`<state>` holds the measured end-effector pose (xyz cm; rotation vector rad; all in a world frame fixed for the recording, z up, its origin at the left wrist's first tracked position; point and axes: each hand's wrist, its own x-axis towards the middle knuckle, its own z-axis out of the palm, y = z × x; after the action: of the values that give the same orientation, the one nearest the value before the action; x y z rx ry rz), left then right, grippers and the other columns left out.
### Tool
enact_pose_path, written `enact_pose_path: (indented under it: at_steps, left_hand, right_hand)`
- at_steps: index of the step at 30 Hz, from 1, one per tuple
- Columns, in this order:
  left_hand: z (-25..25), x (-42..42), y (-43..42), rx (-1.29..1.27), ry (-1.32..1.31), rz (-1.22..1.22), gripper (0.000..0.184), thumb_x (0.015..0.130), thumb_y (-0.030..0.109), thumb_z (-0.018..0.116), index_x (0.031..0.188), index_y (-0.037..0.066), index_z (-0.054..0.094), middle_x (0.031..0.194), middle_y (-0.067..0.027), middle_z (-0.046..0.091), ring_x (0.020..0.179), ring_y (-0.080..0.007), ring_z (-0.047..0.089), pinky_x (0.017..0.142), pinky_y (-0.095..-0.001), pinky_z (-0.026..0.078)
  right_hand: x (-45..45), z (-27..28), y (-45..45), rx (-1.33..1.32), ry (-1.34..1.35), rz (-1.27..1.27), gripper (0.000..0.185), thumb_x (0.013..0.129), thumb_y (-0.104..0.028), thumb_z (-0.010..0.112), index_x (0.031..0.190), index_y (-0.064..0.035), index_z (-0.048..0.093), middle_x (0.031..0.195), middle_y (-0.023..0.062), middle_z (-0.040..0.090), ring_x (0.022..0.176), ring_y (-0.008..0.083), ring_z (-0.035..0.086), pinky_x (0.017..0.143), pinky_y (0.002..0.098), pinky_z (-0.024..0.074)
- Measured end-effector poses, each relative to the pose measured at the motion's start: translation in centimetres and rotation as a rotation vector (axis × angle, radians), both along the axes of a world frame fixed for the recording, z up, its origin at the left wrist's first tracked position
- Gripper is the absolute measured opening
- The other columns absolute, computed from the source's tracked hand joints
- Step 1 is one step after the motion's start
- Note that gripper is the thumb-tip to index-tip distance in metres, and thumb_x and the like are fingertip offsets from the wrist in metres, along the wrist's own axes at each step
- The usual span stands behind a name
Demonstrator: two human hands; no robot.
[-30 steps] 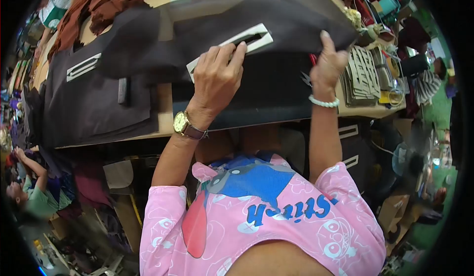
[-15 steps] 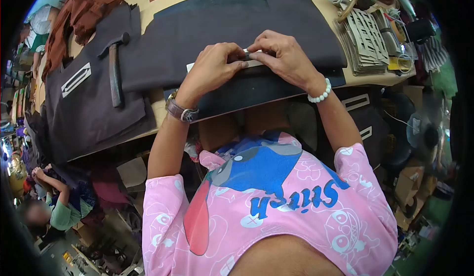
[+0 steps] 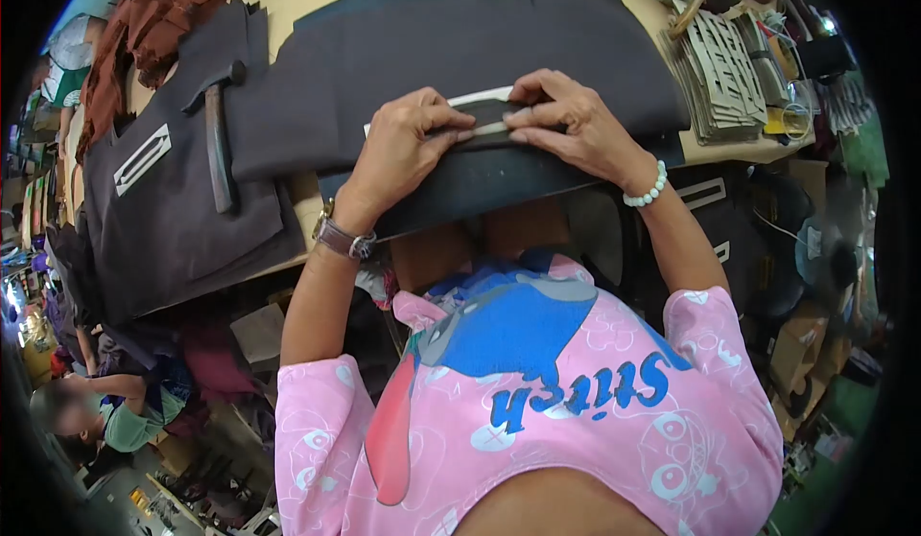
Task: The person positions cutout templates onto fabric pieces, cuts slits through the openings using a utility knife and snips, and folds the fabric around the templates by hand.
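My left hand and my right hand face each other at the near edge of a dark brown leather-like sheet. Between them is a white slotted frame with dark material showing in its opening. The fingertips of both hands are closed on its near strip, one hand at each end. My fingers cover parts of the frame, and I cannot tell whether they also grip the sheet. Beneath lies a dark board along the table's near edge.
A hammer and another white slotted frame lie on dark sheets to the left. Reddish-brown pieces are heaped behind. A stack of cut-out cards stands at the right. Another person is at lower left.
My hands have moved slightly apart, the right one outward. More of the white frame and its dark opening now shows between them. The hammer and stacks have stayed put.
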<state>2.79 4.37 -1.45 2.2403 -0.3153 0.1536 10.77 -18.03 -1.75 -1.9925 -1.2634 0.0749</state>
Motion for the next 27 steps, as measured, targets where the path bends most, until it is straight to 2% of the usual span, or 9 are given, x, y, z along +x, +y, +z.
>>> enact_pose_path:
  at_steps: [2, 5, 8, 9, 11, 14, 22, 23, 27]
  left_hand:
    - [0.0, 0.0, 0.0, 0.019, -0.001, 0.000, 0.014, 0.076, 0.007, 0.067, 0.090, 0.005, 0.069, 0.076, -0.0081, 0.059, 0.069, -0.0206, 0.057, 0.064, -0.0307, 0.044]
    - [0.0, -0.1, -0.1, 0.029, -0.001, 0.010, 0.013, 0.077, 0.008, 0.067, 0.089, 0.005, 0.069, 0.075, -0.0085, 0.058, 0.070, -0.0217, 0.056, 0.065, -0.0313, 0.044]
    - [0.0, -0.3, -0.2, 0.083, -0.064, 0.020, 0.013, 0.077, 0.009, 0.067, 0.089, 0.003, 0.068, 0.075, -0.0090, 0.057, 0.071, -0.0230, 0.055, 0.065, -0.0327, 0.043]
    - [0.0, -0.5, 0.1, 0.082, -0.065, 0.019, 0.014, 0.077, 0.010, 0.067, 0.088, 0.003, 0.067, 0.075, -0.0090, 0.057, 0.071, -0.0233, 0.055, 0.065, -0.0328, 0.043]
    - [0.1, -1.0, 0.8, 0.080, -0.067, 0.019, 0.014, 0.077, 0.010, 0.067, 0.087, 0.001, 0.066, 0.075, -0.0092, 0.057, 0.071, -0.0240, 0.054, 0.065, -0.0331, 0.043]
    - [1.1, -2.9, 3.2, 0.122, 0.065, 0.073, 0.014, 0.076, 0.010, 0.067, 0.086, 0.001, 0.064, 0.075, -0.0091, 0.056, 0.071, -0.0242, 0.054, 0.065, -0.0326, 0.042]
    - [0.4, -4.2, 4.1, 0.156, -0.051, 0.131, 0.014, 0.074, 0.010, 0.070, 0.083, 0.001, 0.064, 0.076, -0.0074, 0.055, 0.074, -0.0224, 0.054, 0.066, -0.0334, 0.042]
    - [0.5, -4.4, 4.0, 0.164, -0.061, 0.149, 0.014, 0.073, 0.011, 0.071, 0.082, 0.002, 0.064, 0.077, -0.0072, 0.056, 0.074, -0.0223, 0.054, 0.066, -0.0335, 0.042]
    - [0.1, -5.1, 4.9, 0.194, -0.149, 0.205, 0.019, 0.069, 0.018, 0.074, 0.079, 0.005, 0.064, 0.079, -0.0053, 0.054, 0.074, -0.0239, 0.052, 0.067, -0.0353, 0.043]
  right_hand:
    - [0.8, 0.5, -0.5, -0.031, 0.253, 0.031, 0.023, 0.075, -0.017, 0.071, 0.093, -0.0038, 0.067, 0.104, 0.0087, 0.057, 0.093, 0.0232, 0.057, 0.080, 0.0316, 0.0458]
    - [1.2, 0.0, 0.8, -0.065, -0.055, -0.221, 0.031, 0.077, -0.028, 0.068, 0.100, -0.0080, 0.067, 0.111, 0.0090, 0.056, 0.104, 0.0249, 0.052, 0.088, 0.0341, 0.0418]
    - [0.6, -1.1, 2.9, -0.133, -0.349, -0.271, 0.039, 0.079, -0.035, 0.065, 0.109, -0.0107, 0.062, 0.119, 0.0095, 0.052, 0.112, 0.0267, 0.047, 0.095, 0.0383, 0.0362]
    - [0.4, -1.7, 3.7, -0.156, -0.372, -0.251, 0.044, 0.080, -0.039, 0.062, 0.115, -0.0125, 0.059, 0.122, 0.0100, 0.050, 0.116, 0.0282, 0.044, 0.099, 0.0410, 0.0324]
    - [0.2, -1.8, 4.2, -0.151, -0.364, -0.233, 0.045, 0.081, -0.040, 0.061, 0.116, -0.0122, 0.058, 0.122, 0.0102, 0.050, 0.117, 0.0283, 0.044, 0.099, 0.0405, 0.0326]
    - [0.7, -1.2, 3.0, -0.218, -0.345, -0.237, 0.047, 0.081, -0.041, 0.060, 0.117, -0.0113, 0.057, 0.125, 0.0096, 0.048, 0.120, 0.0281, 0.041, 0.100, 0.0405, 0.0314]
    - [-0.7, -1.5, 6.0, -0.232, -0.387, -0.174, 0.046, 0.084, -0.040, 0.058, 0.122, -0.0143, 0.054, 0.130, 0.0106, 0.045, 0.124, 0.0293, 0.038, 0.102, 0.0427, 0.0288]
    - [-1.2, -2.1, 6.9, -0.251, -0.401, -0.156, 0.047, 0.085, -0.039, 0.056, 0.126, -0.0164, 0.050, 0.132, 0.0111, 0.043, 0.126, 0.0303, 0.035, 0.104, 0.0479, 0.0269]
    - [-2.3, -2.3, 9.5, -0.235, -0.367, -0.132, 0.048, 0.086, -0.040, 0.055, 0.129, -0.0186, 0.047, 0.134, 0.0114, 0.041, 0.127, 0.0325, 0.033, 0.104, 0.0557, 0.0247]
